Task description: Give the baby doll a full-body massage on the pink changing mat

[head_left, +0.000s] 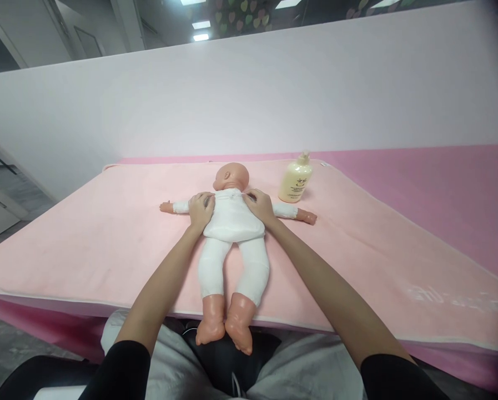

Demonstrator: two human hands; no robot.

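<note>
A baby doll (231, 222) in a white suit lies on a pink blanket (107, 244), head away from me and turned left, arms spread, bare feet past the near edge. My left hand (200, 210) rests on the doll's left shoulder, fingers curled against the white cloth. My right hand (258, 206) presses on the other shoulder near the collar. Whether either hand pinches the fabric is unclear.
A cream pump bottle (295, 179) stands upright on the blanket just right of the doll's head. The blanket covers a pink table (440, 183) against a pale partition wall (249, 94). My lap sits below the near edge.
</note>
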